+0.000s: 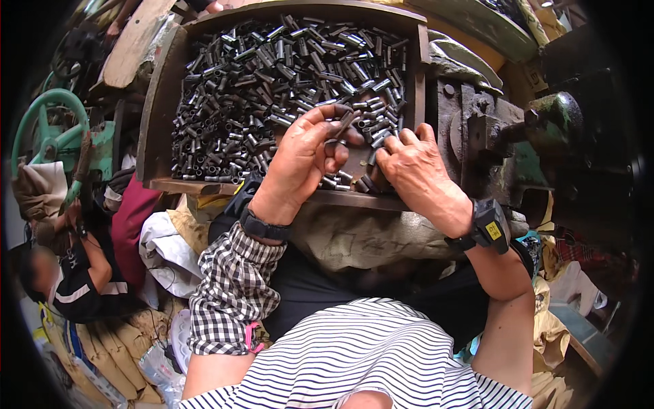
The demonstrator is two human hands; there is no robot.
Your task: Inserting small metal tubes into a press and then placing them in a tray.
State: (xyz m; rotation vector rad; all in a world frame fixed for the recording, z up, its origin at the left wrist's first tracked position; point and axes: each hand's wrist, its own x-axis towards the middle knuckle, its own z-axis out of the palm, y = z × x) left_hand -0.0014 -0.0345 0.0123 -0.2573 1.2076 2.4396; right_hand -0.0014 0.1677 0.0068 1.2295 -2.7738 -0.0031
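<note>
A shallow wooden tray [158,102] in front of me is heaped with small dark metal tubes [272,75]. Over its near part, my left hand [303,150] pinches one metal tube [346,123] between thumb and fingers. To the right, my right hand [414,163] reaches down at the tray's near right corner with its fingers curled. Its fingertips are by several tubes there, and what they grip, if anything, is hidden behind the hand. A small group of tubes [376,119] lies between the two hands.
An oily dark machine [477,129] stands close against the tray's right side. At the far left is a green handwheel [51,133], with another person [82,273] seated below it. Grey cloth [368,238] hangs at the tray's near edge, and a white sack [167,252] lies left of me.
</note>
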